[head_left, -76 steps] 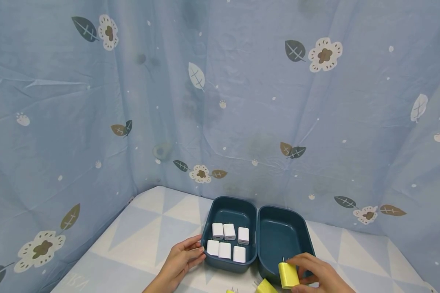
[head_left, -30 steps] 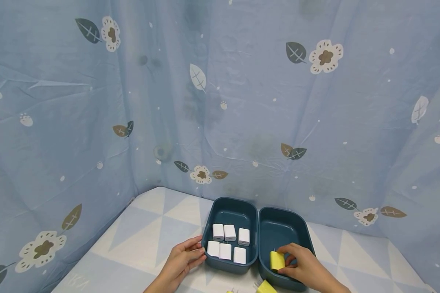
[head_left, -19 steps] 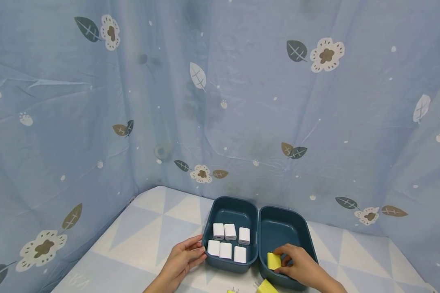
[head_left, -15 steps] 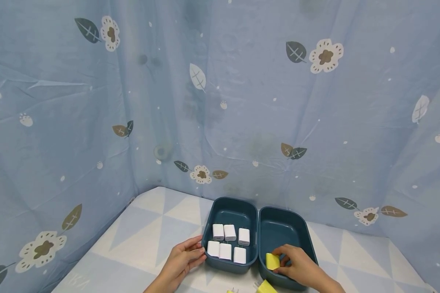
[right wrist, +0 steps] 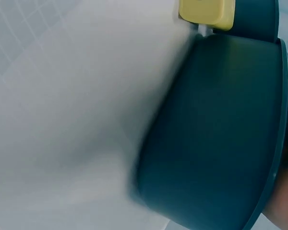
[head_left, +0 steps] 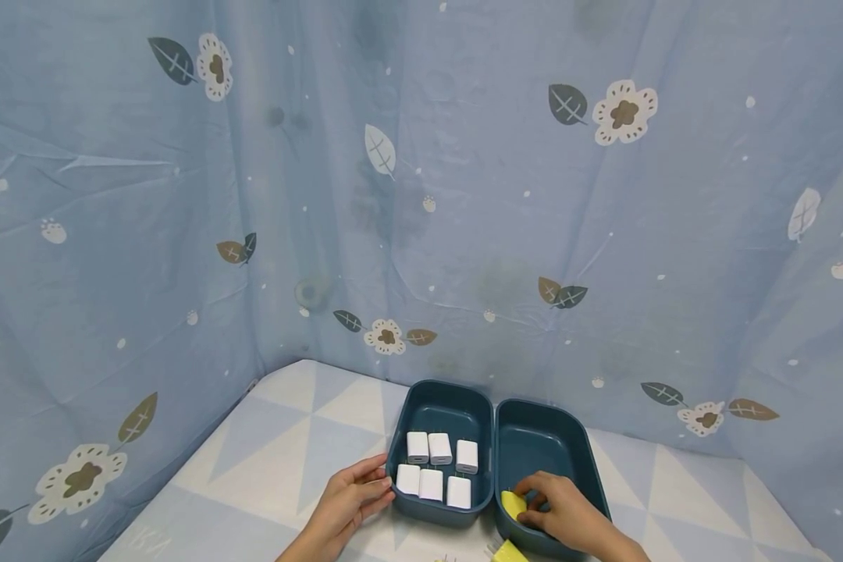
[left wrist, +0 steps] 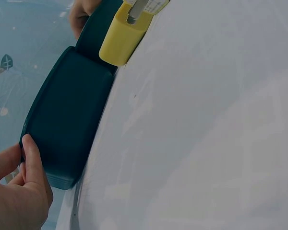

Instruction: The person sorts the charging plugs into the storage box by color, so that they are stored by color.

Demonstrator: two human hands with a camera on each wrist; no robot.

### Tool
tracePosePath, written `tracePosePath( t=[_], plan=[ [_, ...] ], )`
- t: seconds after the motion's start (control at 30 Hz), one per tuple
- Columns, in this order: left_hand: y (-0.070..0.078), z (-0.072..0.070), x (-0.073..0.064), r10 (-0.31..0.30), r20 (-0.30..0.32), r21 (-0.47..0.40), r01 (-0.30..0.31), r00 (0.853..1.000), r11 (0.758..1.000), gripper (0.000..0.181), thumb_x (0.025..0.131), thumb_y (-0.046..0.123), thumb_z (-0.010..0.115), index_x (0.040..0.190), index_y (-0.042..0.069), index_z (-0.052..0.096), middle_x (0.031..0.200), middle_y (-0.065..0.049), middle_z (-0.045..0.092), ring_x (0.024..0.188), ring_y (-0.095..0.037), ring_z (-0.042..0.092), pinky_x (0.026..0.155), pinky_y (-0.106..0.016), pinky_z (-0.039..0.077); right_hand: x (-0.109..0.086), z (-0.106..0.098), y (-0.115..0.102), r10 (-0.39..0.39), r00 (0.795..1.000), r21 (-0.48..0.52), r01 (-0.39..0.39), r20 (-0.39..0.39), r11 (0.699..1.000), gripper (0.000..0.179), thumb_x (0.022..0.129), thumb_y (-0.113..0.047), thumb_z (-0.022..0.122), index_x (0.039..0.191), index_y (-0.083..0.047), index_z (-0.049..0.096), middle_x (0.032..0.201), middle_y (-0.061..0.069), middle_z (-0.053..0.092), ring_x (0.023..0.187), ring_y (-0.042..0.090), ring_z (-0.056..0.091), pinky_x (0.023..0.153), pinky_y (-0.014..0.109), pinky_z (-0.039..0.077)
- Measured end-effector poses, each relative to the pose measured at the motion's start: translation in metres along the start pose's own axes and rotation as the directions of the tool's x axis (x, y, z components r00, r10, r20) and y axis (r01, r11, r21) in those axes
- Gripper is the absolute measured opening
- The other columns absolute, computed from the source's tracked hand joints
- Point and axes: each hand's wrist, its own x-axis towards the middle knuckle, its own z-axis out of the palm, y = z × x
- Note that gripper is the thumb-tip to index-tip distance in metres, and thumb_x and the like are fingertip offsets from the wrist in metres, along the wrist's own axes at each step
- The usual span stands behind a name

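Observation:
My left hand [head_left: 347, 503] grips the near left corner of the left dark teal box [head_left: 441, 511]. In the left wrist view the left hand [left wrist: 19, 191] has its fingertips at the box rim. Inside that box stand several white charger plugs [head_left: 431, 485] in two rows. My right hand [head_left: 562, 509] reaches into the right teal box [head_left: 544, 437], pinching a yellow charger plug [head_left: 513, 506] low in the near left corner; the fingers partly hide it. Another yellow charger plug [head_left: 509, 551] lies on the table before the boxes, prongs pointing up-left.
The two boxes stand side by side, touching, on a table cloth [head_left: 267, 445] with a triangle pattern. Prongs of a further plug [head_left: 446, 559] show at the bottom edge. A blue floral curtain [head_left: 464, 234] hangs behind and at the sides.
My right hand has carried the yellow charger plug from before the right box over its near wall, then down and left into the near left corner. The left hand stays at its box.

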Motion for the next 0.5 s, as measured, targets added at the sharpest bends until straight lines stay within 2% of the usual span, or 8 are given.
tracePosePath(
  t=[0.1, 0.5],
  plan=[
    [-0.001, 0.000, 0.000, -0.003, 0.000, 0.002, 0.003, 1.000, 1.000, 0.062, 0.082, -0.002, 0.066, 0.135, -0.011, 0.037, 0.101, -0.012, 0.050, 0.088, -0.018, 0.060, 0.086, -0.033, 0.052, -0.001, 0.000, -0.001, 0.006, 1.000, 0.000, -0.006, -0.004, 1.000, 0.029, 0.081, -0.022, 0.072, 0.105, -0.006, 0.064, 0.101, 0.003, 0.059, 0.074, 0.007, 0.060, 0.062, 0.020, 0.052],
    [0.000, 0.000, 0.000, -0.011, -0.016, 0.009, 0.011, 1.000, 1.000, 0.061, 0.082, -0.002, 0.067, 0.135, -0.010, 0.039, 0.102, -0.012, 0.050, 0.089, -0.020, 0.060, 0.086, -0.033, 0.052, -0.012, -0.005, -0.008, -0.023, 0.999, 0.038, 0.024, -0.025, 0.999, 0.032, 0.083, -0.020, 0.070, 0.111, -0.005, 0.062, 0.107, 0.010, 0.060, 0.076, 0.005, 0.061, 0.063, 0.019, 0.053]
  ],
)
